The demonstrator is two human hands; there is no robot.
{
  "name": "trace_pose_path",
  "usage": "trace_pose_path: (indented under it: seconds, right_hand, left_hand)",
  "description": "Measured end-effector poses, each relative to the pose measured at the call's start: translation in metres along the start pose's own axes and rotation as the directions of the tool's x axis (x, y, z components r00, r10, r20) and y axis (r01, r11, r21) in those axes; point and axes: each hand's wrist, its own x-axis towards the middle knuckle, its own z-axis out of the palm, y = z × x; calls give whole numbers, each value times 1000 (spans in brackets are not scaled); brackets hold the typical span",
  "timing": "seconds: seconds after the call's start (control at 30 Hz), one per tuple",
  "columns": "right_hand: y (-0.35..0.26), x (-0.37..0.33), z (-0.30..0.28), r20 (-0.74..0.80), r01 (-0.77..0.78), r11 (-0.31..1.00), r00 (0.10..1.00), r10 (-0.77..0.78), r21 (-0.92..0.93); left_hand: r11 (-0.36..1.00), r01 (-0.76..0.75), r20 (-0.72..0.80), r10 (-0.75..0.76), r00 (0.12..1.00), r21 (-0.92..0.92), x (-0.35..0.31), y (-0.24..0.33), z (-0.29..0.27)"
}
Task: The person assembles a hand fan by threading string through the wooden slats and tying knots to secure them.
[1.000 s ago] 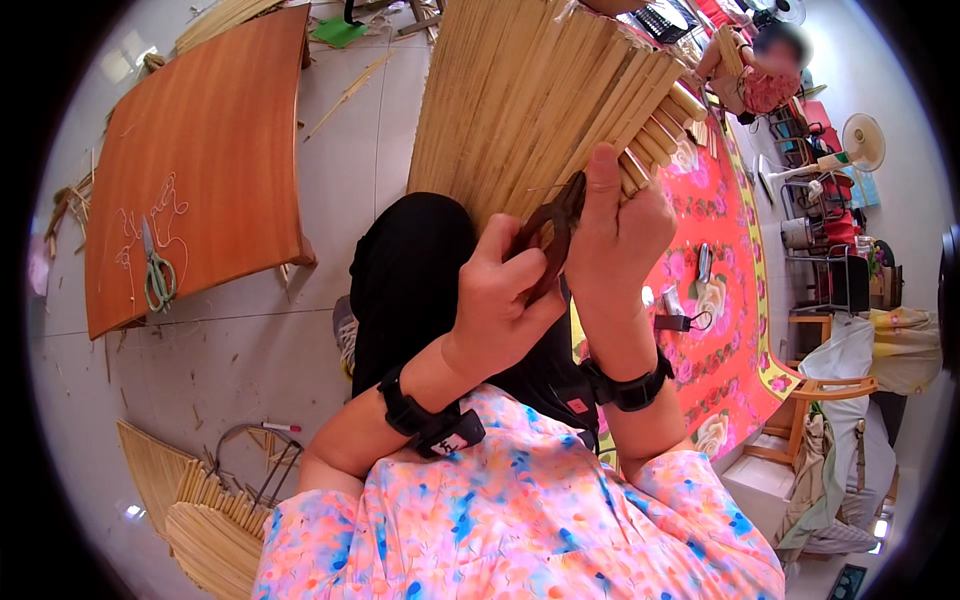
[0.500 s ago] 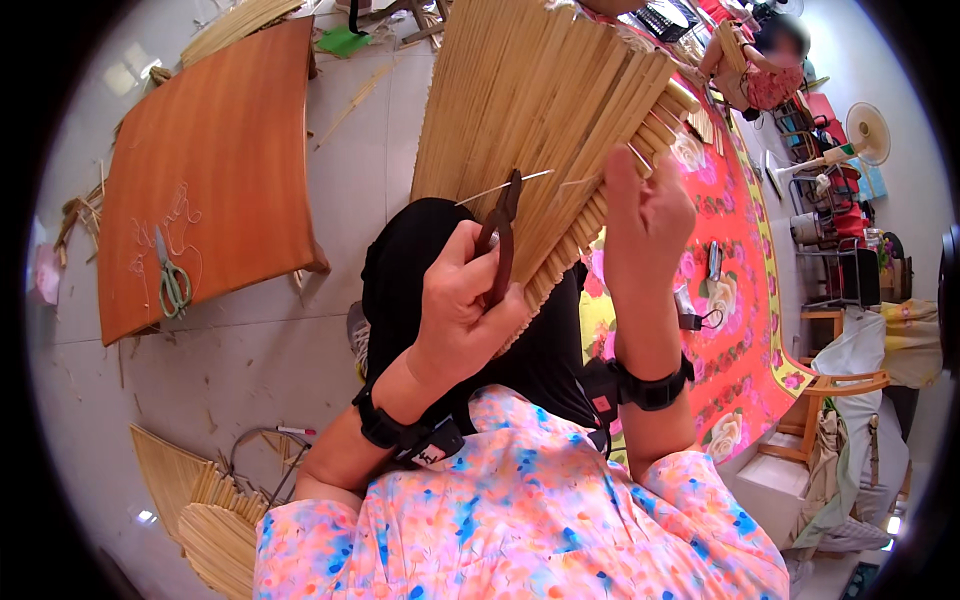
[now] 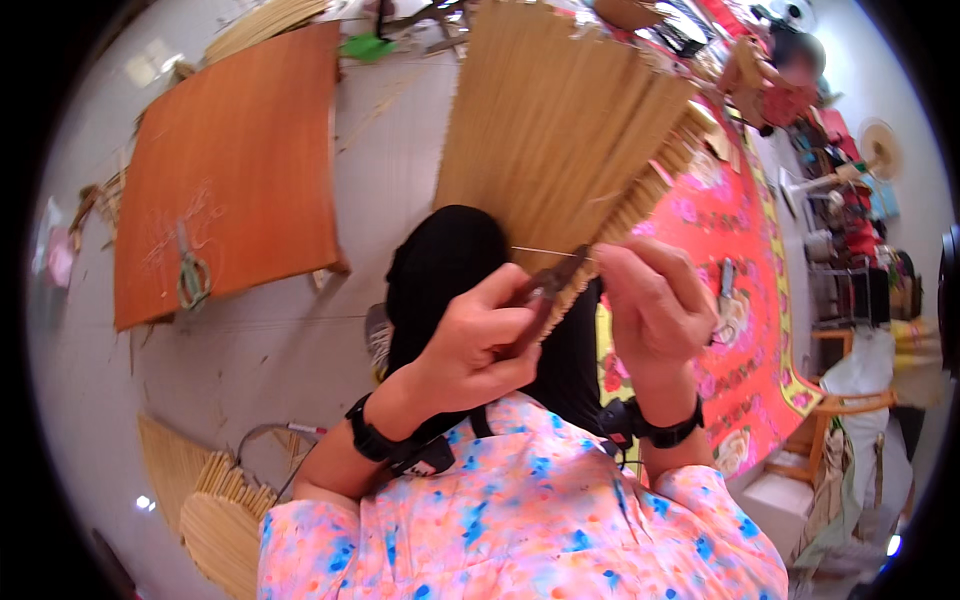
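My left hand (image 3: pixel 480 335) is wrapped round dark pliers (image 3: pixel 545 290), whose jaws point up and to the right. By the jaws a thin pale needle (image 3: pixel 540 250) sticks out to the left. My right hand (image 3: pixel 660 305) is closed in a pinch right at the plier tips; what lies between its fingers is too small to make out. Under and beyond both hands, a fan-shaped panel of straw-coloured stalks (image 3: pixel 550 120) rests against my black-clad knee (image 3: pixel 450 245). Its right edge shows a row of thick, rolled stalk ends.
On the left stands an orange-brown wooden table (image 3: pixel 260 140) with scissors (image 3: pixel 192 275) and loose thread on it. Another stalk panel (image 3: pixel 225 540) lies at the lower left. To the right spreads a red floral cloth (image 3: pixel 750 380); farther off are a fan (image 3: pixel 880 150) and another person (image 3: pixel 775 90).
My right hand has come down and in from its raised place to the plier tips. The pliers have tilted rightward with my left hand, and the view has shifted slightly.
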Motion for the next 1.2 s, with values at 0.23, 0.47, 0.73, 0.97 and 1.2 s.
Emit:
trace_pose_path:
  seconds: [0.23, 0.47, 0.73, 0.97, 1.2]
  right_hand:
    - [8, -14, -14, 14, -105, 985, 994, 108, -134]
    - [-4, -22, -11, 148, -144, 985, 980, 130, 91]
    - [-10, -21, -9, 219, -116, 965, 974, 63, 236]
    - [-8, -30, -20, 183, -101, 982, 980, 72, 157]
    - [-7, -40, -17, 152, -65, 987, 987, 43, 146]
  left_hand:
    - [886, 87, -77, -59, 995, 455, -26, -34, -83]
    - [8, 486, -486, 44, 873, 874, -106, -184, -279]
    - [-95, 578, -585, -98, 805, 811, -97, -174, -276]
    - [230, 288, -301, 20, 954, 929, -8, -96, -220]
    - [715, -49, 87, -16, 996, 698, 95, 41, -34]
